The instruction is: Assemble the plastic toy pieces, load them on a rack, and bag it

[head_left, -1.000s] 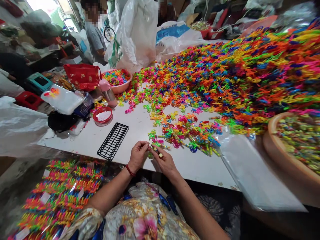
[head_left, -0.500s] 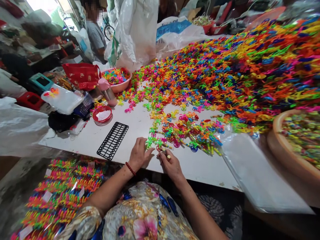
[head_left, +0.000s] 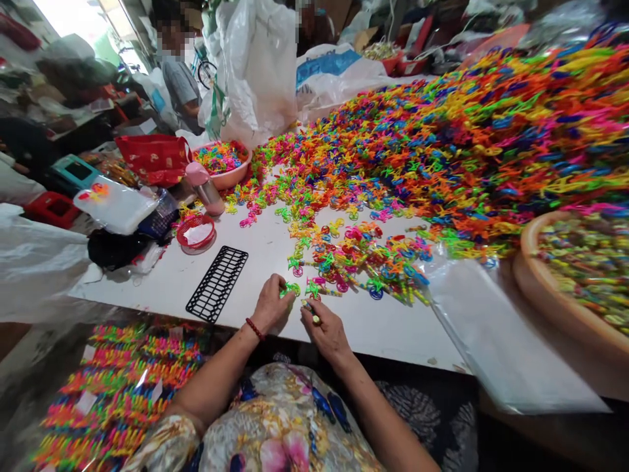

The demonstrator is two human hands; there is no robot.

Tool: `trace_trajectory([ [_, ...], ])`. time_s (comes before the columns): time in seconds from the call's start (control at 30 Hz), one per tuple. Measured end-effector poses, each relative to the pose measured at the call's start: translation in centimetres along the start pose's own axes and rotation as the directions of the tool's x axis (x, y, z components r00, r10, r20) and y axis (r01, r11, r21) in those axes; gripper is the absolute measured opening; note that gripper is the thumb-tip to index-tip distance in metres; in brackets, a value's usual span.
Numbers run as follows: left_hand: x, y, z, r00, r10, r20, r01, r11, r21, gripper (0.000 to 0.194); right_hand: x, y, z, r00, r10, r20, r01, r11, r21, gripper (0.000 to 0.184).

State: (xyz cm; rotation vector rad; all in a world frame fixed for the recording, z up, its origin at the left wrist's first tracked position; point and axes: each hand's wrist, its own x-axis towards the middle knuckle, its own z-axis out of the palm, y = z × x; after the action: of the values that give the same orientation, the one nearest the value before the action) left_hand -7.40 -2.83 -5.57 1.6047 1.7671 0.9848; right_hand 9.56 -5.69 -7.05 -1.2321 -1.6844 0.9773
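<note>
Near the table's front edge, my left hand [head_left: 272, 305] pinches a small bright green plastic toy [head_left: 293, 288] between thumb and fingers. It looks like a toy bicycle with a round wheel. To its right, the fingers of my right hand [head_left: 327, 328] are closed around a short patterned tube [head_left: 316, 320] with a pale yellow-green end; most of it is hidden in the grip. Just beyond my hands lies another green and pink toy [head_left: 314, 286], with a patterned stick beside it. Several more multicoloured toys and patterned sticks [head_left: 376, 288] lie loosely grouped behind.
A black plastic grid [head_left: 217, 283] lies left on the white table [head_left: 255, 252]. Beyond it are a red basket [head_left: 196, 233] and a flask [head_left: 206, 190]. A huge toy heap [head_left: 442, 144] fills the back right. Clear bags [head_left: 506, 328] and an orange tub [head_left: 528, 252] stand right.
My left hand has picked up the green toy and drawn it slightly nearer. My right hand has moved back from the red-wheeled toy, still closed on the tube. The view has shifted slightly.
</note>
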Motion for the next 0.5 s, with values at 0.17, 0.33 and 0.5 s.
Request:
trace_trajectory([
  [0.17,-0.8,0.9,0.0,0.969,-0.242,0.04,0.23,0.838,-0.496,0.028,0.1,-0.5,0.0,0.999,-0.027,0.025,0.028,1.0,-0.014,0.035],
  [0.33,-1.7,2.7,-0.1,0.928,-0.295,0.228,0.355,0.511,-0.783,0.043,-0.2,-2.3,-0.4,0.987,0.155,0.052,-0.16,0.98,0.116,0.038],
  [0.5,-2.7,3.9,-0.3,0.938,-0.263,0.227,0.341,0.574,-0.745,0.045,-0.1,-2.6,-0.5,0.996,0.079,-0.036,-0.074,0.991,0.113,0.033],
])
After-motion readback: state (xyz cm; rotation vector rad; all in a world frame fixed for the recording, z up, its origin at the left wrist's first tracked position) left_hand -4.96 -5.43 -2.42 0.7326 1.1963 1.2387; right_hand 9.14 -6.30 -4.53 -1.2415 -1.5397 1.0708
